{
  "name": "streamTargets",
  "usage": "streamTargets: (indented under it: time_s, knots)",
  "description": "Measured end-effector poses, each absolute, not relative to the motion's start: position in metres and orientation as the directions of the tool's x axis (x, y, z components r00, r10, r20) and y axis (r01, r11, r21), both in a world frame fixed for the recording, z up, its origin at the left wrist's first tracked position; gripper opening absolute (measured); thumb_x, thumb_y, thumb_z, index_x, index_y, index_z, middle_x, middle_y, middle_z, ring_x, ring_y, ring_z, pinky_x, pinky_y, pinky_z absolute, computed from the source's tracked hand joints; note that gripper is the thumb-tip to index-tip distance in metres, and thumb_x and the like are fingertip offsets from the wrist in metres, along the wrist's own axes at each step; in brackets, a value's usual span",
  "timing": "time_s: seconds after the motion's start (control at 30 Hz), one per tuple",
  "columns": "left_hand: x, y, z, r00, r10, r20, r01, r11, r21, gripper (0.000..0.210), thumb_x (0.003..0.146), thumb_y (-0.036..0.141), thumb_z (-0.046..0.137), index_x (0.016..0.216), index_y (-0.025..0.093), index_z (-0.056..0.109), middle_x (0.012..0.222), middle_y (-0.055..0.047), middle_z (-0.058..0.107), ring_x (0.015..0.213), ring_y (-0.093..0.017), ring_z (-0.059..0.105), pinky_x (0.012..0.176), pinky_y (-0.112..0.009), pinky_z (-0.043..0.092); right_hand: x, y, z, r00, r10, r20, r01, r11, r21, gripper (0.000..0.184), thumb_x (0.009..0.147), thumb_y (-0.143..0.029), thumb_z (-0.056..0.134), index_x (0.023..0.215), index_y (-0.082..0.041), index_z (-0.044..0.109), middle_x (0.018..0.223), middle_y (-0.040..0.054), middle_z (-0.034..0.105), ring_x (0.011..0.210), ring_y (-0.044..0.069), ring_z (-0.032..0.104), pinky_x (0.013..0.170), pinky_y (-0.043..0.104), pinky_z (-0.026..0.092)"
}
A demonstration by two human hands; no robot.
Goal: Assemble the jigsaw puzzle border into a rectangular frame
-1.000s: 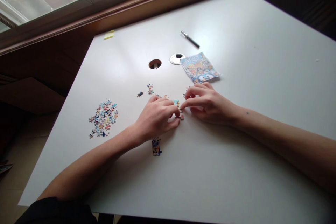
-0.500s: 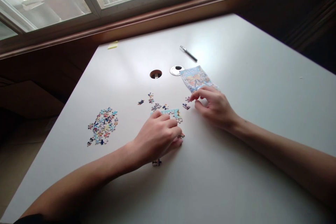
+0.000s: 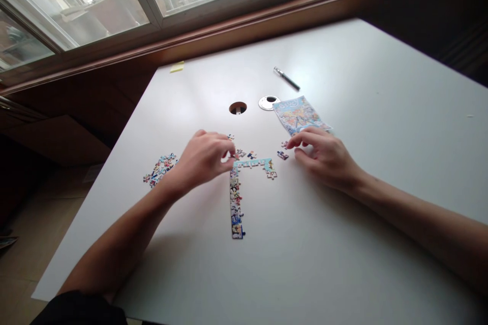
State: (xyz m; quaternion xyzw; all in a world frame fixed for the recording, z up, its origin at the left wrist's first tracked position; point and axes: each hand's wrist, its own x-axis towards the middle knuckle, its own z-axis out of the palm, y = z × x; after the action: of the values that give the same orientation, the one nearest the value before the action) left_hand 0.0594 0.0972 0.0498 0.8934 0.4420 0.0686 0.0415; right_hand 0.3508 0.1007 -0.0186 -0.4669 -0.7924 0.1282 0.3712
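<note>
While the multicoloured, hook-shaped cardboard puzzle border (image 3: 235,203) is lying on the white table (image 3: 305,259), its long side running near to far, the left hand (image 3: 202,157) is standing nearer, at its far-left corner; whether thumb and forefinger are pinching anything, one cannot tell. Right hand (image 3: 326,157): thumb and fingers standing apart, a dark-blue loose piece (image 3: 282,155) lying just left of them. Lying beyond: blue printed leaflet (image 3: 299,111).

A plain black sleeve (image 3: 82,310) shows beside the near left corner of the desk (image 3: 267,274); left forearm (image 3: 131,228), left hand (image 3: 204,157), right forearm (image 3: 415,213) and right hand (image 3: 324,157) are bare.
</note>
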Motion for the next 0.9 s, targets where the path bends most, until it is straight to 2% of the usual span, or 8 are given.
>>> streamTargets:
  time_s: [0.07,0.2,0.37,0.47,0.57,0.73,0.9]
  knots:
    - [0.042,0.112,0.049,0.552,0.830,0.075,0.827,-0.557,0.081,0.011,0.083,0.022,0.064,0.081,0.023,0.074,0.079,0.001,0.071,0.075,-0.016,0.061,0.079,-0.033,0.033,0.351,0.101,-0.019,-0.297,0.830,0.472,0.637,0.540,-0.549,0.020,0.079,-0.013,0.054,0.084,-0.023,0.071,0.089,0.0051,0.069,0.081,0.022,0.063,0.073,0.038,0.052]
    - [0.032,0.121,0.042,0.569,0.819,0.066,0.813,-0.573,0.102,0.013,0.083,0.020,0.063,0.084,0.023,0.075,0.078,0.001,0.069,0.071,-0.014,0.059,0.079,-0.033,0.036,0.352,0.101,-0.019,-0.305,0.823,0.479,0.640,0.549,-0.538,0.020,0.079,-0.013,0.055,0.085,-0.024,0.071,0.089,0.0050,0.069,0.079,0.021,0.062,0.073,0.038,0.052]
    - [0.049,0.119,0.029,0.638,0.740,0.215,0.735,-0.668,0.119,0.017,0.093,0.019,0.059,0.098,0.024,0.075,0.093,-0.003,0.069,0.087,-0.017,0.058,0.082,-0.033,0.039,0.351,0.101,-0.019,-0.311,0.825,0.471,0.651,0.546,-0.527,0.020,0.078,-0.011,0.056,0.084,-0.023,0.070,0.086,0.0042,0.067,0.076,0.020,0.062,0.070,0.035,0.050]
    - [0.054,0.123,0.017,0.678,0.690,0.254,0.690,-0.716,0.102,0.021,0.097,0.020,0.058,0.105,0.029,0.076,0.101,-0.004,0.069,0.092,-0.019,0.055,0.082,-0.033,0.040,0.352,0.101,-0.019,-0.314,0.826,0.468,0.652,0.546,-0.527,0.019,0.078,-0.011,0.057,0.085,-0.023,0.070,0.086,0.0041,0.067,0.076,0.020,0.062,0.069,0.035,0.049]
    - [0.052,0.127,0.011,0.689,0.683,0.241,0.679,-0.725,0.113,0.023,0.099,0.020,0.058,0.100,0.031,0.078,0.097,-0.003,0.070,0.092,-0.019,0.056,0.084,-0.034,0.039,0.352,0.101,-0.019,-0.313,0.823,0.474,0.646,0.550,-0.528,0.020,0.078,-0.011,0.056,0.084,-0.023,0.070,0.087,0.0037,0.067,0.076,0.019,0.062,0.069,0.034,0.049]
    - [0.051,0.126,0.017,0.665,0.723,0.188,0.712,-0.689,0.133,0.014,0.095,0.021,0.064,0.096,0.026,0.076,0.100,-0.002,0.072,0.096,-0.020,0.058,0.086,-0.034,0.037,0.352,0.101,-0.020,-0.304,0.833,0.463,0.646,0.537,-0.542,0.021,0.077,-0.010,0.056,0.085,-0.024,0.070,0.089,0.0039,0.067,0.079,0.020,0.062,0.069,0.034,0.050]
    - [0.054,0.124,0.020,0.629,0.764,0.142,0.750,-0.645,0.146,0.011,0.095,0.021,0.062,0.096,0.022,0.073,0.104,-0.005,0.070,0.098,-0.020,0.058,0.086,-0.035,0.038,0.352,0.100,-0.020,-0.298,0.841,0.452,0.651,0.525,-0.548,0.021,0.077,-0.011,0.056,0.085,-0.024,0.070,0.089,0.0041,0.067,0.080,0.020,0.062,0.068,0.034,0.049]
